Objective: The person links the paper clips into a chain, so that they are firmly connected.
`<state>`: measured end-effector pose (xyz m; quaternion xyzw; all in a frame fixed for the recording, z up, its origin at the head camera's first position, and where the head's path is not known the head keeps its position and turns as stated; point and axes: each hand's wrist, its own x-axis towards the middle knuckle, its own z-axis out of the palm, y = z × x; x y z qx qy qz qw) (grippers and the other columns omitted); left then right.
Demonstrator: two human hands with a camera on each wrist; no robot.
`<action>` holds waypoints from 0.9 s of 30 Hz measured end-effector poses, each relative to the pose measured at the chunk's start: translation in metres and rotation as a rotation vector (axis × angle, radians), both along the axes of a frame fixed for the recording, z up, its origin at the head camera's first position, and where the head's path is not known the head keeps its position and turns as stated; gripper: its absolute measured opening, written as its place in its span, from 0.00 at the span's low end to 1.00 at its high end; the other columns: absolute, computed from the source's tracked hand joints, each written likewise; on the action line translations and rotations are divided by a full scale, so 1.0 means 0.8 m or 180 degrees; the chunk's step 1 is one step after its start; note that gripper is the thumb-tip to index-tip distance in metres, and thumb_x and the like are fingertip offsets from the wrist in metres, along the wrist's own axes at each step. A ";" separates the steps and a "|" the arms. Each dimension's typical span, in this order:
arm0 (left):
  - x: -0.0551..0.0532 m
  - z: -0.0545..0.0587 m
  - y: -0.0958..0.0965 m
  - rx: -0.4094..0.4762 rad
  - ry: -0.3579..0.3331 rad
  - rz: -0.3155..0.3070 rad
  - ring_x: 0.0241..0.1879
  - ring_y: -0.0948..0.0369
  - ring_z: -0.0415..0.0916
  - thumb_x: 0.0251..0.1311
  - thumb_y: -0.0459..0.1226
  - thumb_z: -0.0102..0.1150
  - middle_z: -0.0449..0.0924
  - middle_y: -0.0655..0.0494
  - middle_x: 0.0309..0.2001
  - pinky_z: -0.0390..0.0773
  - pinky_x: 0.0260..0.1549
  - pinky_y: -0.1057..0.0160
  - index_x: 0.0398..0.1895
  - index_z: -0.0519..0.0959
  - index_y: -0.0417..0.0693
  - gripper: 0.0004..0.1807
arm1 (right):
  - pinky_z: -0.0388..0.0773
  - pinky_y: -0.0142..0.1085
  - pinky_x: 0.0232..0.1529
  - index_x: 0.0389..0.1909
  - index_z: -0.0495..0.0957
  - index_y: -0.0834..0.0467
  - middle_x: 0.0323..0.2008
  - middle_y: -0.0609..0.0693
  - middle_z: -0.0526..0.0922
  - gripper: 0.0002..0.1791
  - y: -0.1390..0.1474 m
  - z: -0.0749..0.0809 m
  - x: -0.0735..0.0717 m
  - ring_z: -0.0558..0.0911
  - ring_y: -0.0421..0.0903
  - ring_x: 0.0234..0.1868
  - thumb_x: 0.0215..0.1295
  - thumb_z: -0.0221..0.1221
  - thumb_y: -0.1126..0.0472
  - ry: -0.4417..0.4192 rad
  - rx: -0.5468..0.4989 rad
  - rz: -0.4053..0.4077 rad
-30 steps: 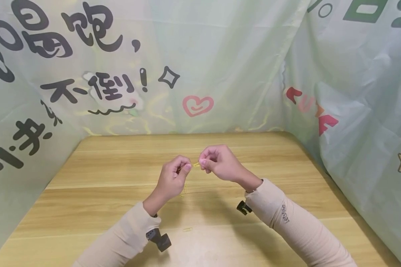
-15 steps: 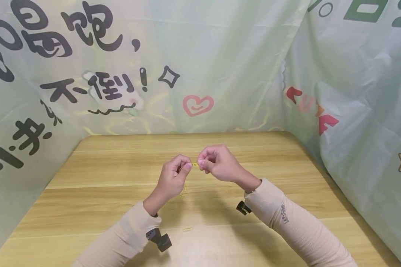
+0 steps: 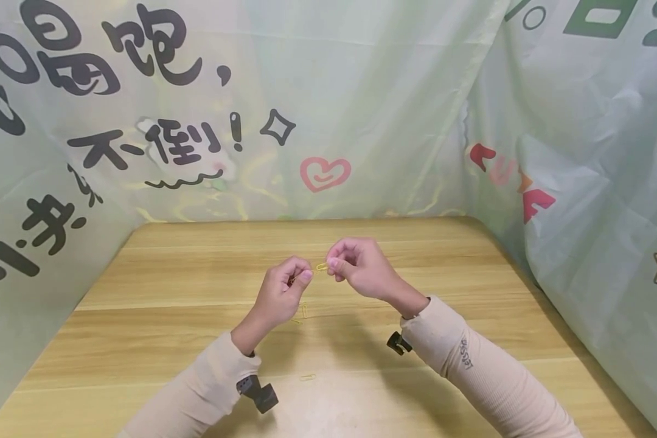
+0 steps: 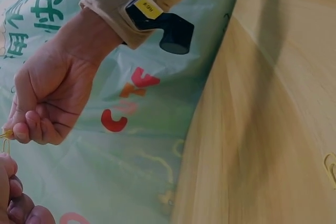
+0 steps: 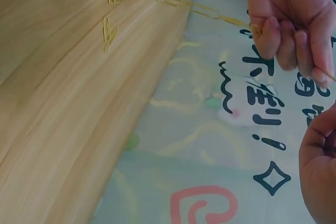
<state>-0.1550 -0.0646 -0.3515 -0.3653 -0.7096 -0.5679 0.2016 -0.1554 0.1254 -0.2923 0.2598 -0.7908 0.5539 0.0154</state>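
My right hand (image 3: 361,267) pinches a yellow paper clip (image 3: 322,266) between thumb and finger, its looped end pointing left. Opposite it, my left hand (image 3: 285,289) pinches the end of another paper clip (image 4: 6,145). The two clips meet or nearly meet at the fingertips; whether they are linked cannot be told. A chain of yellow paper clips (image 5: 205,11) trails from the curled fingers of my left hand in the right wrist view. Both hands are raised above the wooden table (image 3: 197,255).
Two loose paper clips (image 3: 305,311) lie close together on the table below the left hand. Another paper clip (image 3: 308,377) lies nearer the front. Printed cloth (image 3: 389,121) hangs behind the table and along its sides.
My hands have drawn slightly apart over the last half second, the left one shifting a little left. More of the clip at the right fingertips shows. The loose clips have stayed put.
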 end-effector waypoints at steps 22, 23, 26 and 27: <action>0.003 0.002 0.011 0.0144 0.0498 0.0561 0.16 0.69 0.56 0.65 0.26 0.52 0.63 0.59 0.17 0.58 0.13 0.71 0.30 0.72 0.38 0.05 | 0.83 0.40 0.33 0.37 0.79 0.73 0.26 0.57 0.83 0.05 -0.002 -0.004 0.002 0.82 0.46 0.26 0.66 0.57 0.73 -0.0223 -0.0280 0.0083; 0.003 0.002 0.011 0.0132 0.0550 0.0592 0.16 0.69 0.55 0.64 0.26 0.53 0.63 0.59 0.17 0.57 0.13 0.71 0.29 0.72 0.38 0.05 | 0.83 0.40 0.33 0.37 0.79 0.73 0.26 0.56 0.83 0.05 -0.002 -0.004 0.003 0.82 0.46 0.26 0.66 0.57 0.73 -0.0248 -0.0291 0.0079; 0.003 0.002 0.012 0.0100 0.0663 0.0674 0.15 0.68 0.56 0.61 0.23 0.54 0.63 0.57 0.16 0.57 0.12 0.71 0.28 0.72 0.37 0.05 | 0.83 0.40 0.33 0.37 0.78 0.73 0.26 0.56 0.83 0.05 -0.002 -0.003 0.003 0.82 0.45 0.26 0.67 0.56 0.73 -0.0296 -0.0334 0.0079; 0.003 0.003 0.012 0.0091 0.0706 0.0704 0.15 0.68 0.56 0.60 0.22 0.54 0.63 0.57 0.16 0.57 0.12 0.71 0.28 0.72 0.37 0.06 | 0.83 0.40 0.33 0.37 0.78 0.74 0.26 0.56 0.83 0.05 -0.003 -0.003 0.003 0.82 0.45 0.26 0.67 0.56 0.73 -0.0306 -0.0344 0.0079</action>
